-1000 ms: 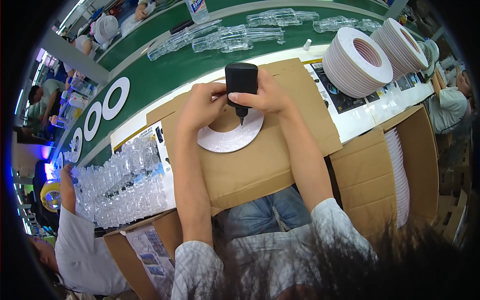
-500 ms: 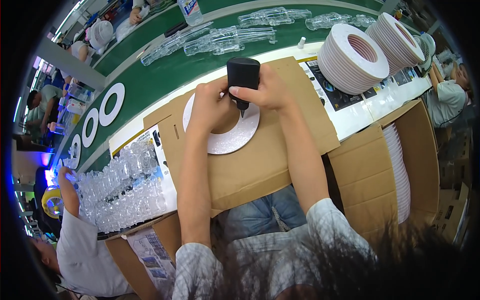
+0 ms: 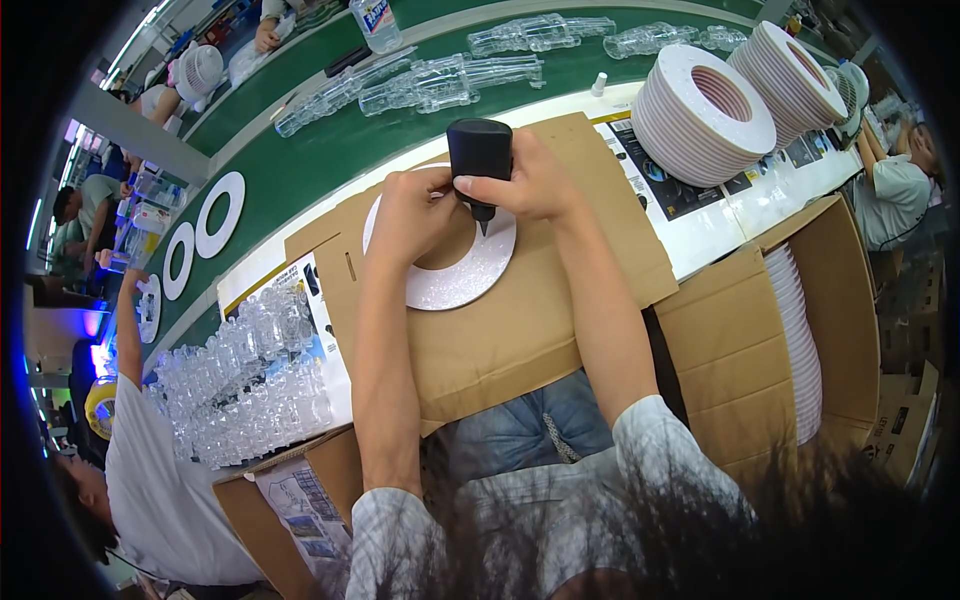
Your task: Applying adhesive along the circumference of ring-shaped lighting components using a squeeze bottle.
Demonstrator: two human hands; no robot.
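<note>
A flat white speckled ring [image 3: 455, 288] lies on a brown cardboard sheet [image 3: 490, 355] in front of me. My right hand [image 3: 535, 185] is wrapped round a black squeeze bottle [image 3: 480, 148], held nozzle down. Its pointed tip is at the ring's right part; whether it touches cannot be told. My left hand [image 3: 410, 215] is over the ring's left part, fingers curled in beside the bottle and my right thumb. Whatever those fingers grip is hidden.
Stacks of white rings [image 3: 695, 120] stand at the right. Clear plastic parts [image 3: 250, 385] crowd the left, and more clear pieces [image 3: 450, 85] lie on the green belt [image 3: 265, 150]. Loose rings [image 3: 220, 215] lie far left. An open carton [image 3: 740, 370] sits right; a co-worker [image 3: 165, 480] is at left.
The co-worker at left has stretched an arm farther toward the belt's loose rings. My hands and the bottle hold nearly the same place over the ring; the whole view has shifted slightly.
</note>
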